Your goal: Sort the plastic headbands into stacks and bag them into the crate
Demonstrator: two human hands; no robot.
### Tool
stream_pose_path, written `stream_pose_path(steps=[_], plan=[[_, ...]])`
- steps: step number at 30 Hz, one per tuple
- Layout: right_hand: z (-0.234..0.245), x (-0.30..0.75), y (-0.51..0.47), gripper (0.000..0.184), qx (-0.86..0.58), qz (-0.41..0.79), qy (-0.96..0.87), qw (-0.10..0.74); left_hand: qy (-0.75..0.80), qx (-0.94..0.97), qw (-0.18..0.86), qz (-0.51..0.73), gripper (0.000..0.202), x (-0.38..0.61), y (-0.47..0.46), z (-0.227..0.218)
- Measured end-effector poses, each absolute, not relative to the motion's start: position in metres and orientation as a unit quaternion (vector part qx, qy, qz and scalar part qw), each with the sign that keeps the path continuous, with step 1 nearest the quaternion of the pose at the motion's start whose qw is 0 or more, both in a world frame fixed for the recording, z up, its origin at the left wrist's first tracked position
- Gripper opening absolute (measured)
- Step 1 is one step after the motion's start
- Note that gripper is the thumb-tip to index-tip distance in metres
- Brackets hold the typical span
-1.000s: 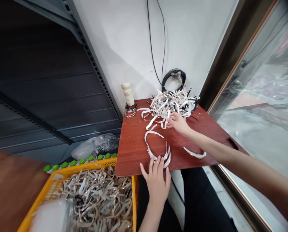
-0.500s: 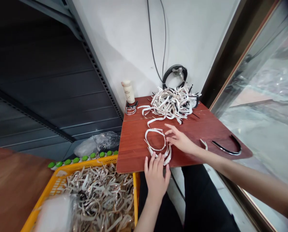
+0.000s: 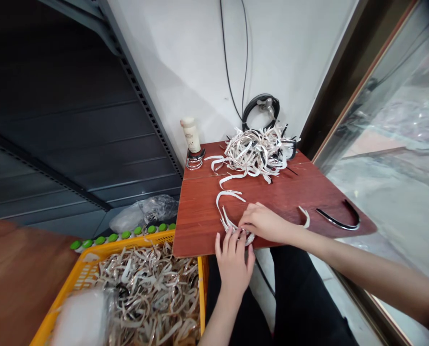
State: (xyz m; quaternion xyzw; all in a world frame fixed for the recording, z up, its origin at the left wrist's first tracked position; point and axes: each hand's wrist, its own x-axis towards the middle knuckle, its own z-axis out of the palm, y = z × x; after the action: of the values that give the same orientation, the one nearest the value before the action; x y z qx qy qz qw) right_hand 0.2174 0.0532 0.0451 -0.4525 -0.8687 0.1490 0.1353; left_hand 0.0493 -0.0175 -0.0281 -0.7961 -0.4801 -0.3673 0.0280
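On the red-brown board (image 3: 200,211) lies a small stack of white curved bands (image 3: 226,211) near the front edge. My left hand (image 3: 233,262) rests at the board's front edge, fingers stretched out and touching the stack's near end. My right hand (image 3: 263,222) lies over the stack's right side, fingers curled down onto the bands. A big tangled heap of white bands (image 3: 255,151) sits at the back of the board. One white band (image 3: 304,215) and a black band (image 3: 338,218) lie at the right.
A yellow crate (image 3: 91,262) full of pale bands stands at lower left, with a white blurred object in front. A small white bottle (image 3: 190,137) on a metal stand and a black cable coil (image 3: 261,108) are by the wall. Glass pane at right.
My right hand came back from the far heap, laid a white band on the stack, and now presses down on it. The view tilted slightly; a black band came into sight at right.
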Motion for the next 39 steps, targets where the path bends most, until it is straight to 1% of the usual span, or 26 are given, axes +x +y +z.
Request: stream_pose_path(steps=[2, 4, 6, 7, 9, 10, 12, 14, 15, 17, 19, 20, 21, 22, 26, 29, 31, 33, 35, 39], plan=[[0.048, 0.218, 0.059, 0.017, -0.441, 0.177, -0.869, 0.136, -0.483, -0.8, 0.033, -0.353, 0.035, 0.05, -0.018, -0.026], [0.05, 0.217, 0.074, 0.018, -0.443, 0.189, -0.861, 0.165, -0.481, -0.807, 0.035, -0.34, 0.033, 0.051, -0.017, -0.024], [0.05, 0.212, 0.095, 0.019, -0.457, 0.152, -0.853, 0.202, -0.476, -0.814, 0.03, -0.331, 0.031, 0.051, -0.016, -0.022], [0.049, 0.208, 0.106, 0.023, -0.462, 0.114, -0.853, 0.212, -0.477, -0.815, 0.026, -0.327, 0.03, 0.051, -0.016, -0.022], [0.044, 0.198, 0.129, 0.033, -0.461, 0.034, -0.864, 0.198, -0.48, -0.815, 0.02, -0.325, 0.029, 0.051, -0.015, -0.021], [0.042, 0.193, 0.139, 0.033, -0.453, 0.003, -0.873, 0.18, -0.48, -0.814, 0.019, -0.325, 0.029, 0.051, -0.015, -0.021], [0.039, 0.186, 0.156, 0.024, -0.434, -0.035, -0.888, 0.148, -0.48, -0.814, 0.021, -0.326, 0.03, 0.051, -0.015, -0.021], [0.042, 0.186, 0.169, 0.019, -0.421, -0.032, -0.895, 0.146, -0.478, -0.814, 0.027, -0.328, 0.031, 0.05, -0.015, -0.023], [0.044, 0.189, 0.174, 0.02, -0.429, -0.02, -0.887, 0.167, -0.478, -0.814, 0.029, -0.329, 0.031, 0.05, -0.015, -0.024], [0.052, 0.198, 0.176, 0.024, -0.479, 0.003, -0.842, 0.249, -0.479, -0.812, 0.033, -0.331, 0.032, 0.051, -0.015, -0.025], [0.057, 0.209, 0.17, 0.03, -0.52, -0.005, -0.788, 0.33, -0.48, -0.811, 0.034, -0.332, 0.031, 0.052, -0.015, -0.027], [0.058, 0.214, 0.164, 0.033, -0.519, -0.013, -0.78, 0.349, -0.48, -0.811, 0.033, -0.332, 0.031, 0.052, -0.015, -0.028], [0.057, 0.219, 0.155, 0.035, -0.502, -0.013, -0.791, 0.349, -0.479, -0.812, 0.032, -0.334, 0.032, 0.052, -0.015, -0.028], [0.055, 0.222, 0.145, 0.035, -0.474, 0.0, -0.816, 0.331, -0.477, -0.812, 0.031, -0.336, 0.032, 0.052, -0.014, -0.029], [0.04, 0.227, 0.098, 0.036, -0.383, 0.111, -0.889, 0.225, -0.472, -0.813, 0.029, -0.341, 0.033, 0.052, -0.013, -0.029], [0.038, 0.227, 0.075, 0.024, -0.357, 0.162, -0.898, 0.2, -0.473, -0.813, 0.026, -0.338, 0.036, 0.052, -0.013, -0.029], [0.042, 0.228, 0.07, 0.019, -0.364, 0.179, -0.895, 0.185, -0.474, -0.814, 0.026, -0.335, 0.038, 0.052, -0.013, -0.029], [0.047, 0.232, 0.073, 0.018, -0.384, 0.173, -0.893, 0.16, -0.475, -0.815, 0.027, -0.331, 0.038, 0.052, -0.013, -0.028], [0.051, 0.239, 0.083, 0.016, -0.401, 0.143, -0.894, 0.137, -0.476, -0.815, 0.027, -0.329, 0.037, 0.052, -0.013, -0.027], [0.054, 0.248, 0.1, 0.024, -0.427, 0.077, -0.891, 0.13, -0.479, -0.813, 0.017, -0.331, 0.032, 0.052, -0.014, -0.025]])
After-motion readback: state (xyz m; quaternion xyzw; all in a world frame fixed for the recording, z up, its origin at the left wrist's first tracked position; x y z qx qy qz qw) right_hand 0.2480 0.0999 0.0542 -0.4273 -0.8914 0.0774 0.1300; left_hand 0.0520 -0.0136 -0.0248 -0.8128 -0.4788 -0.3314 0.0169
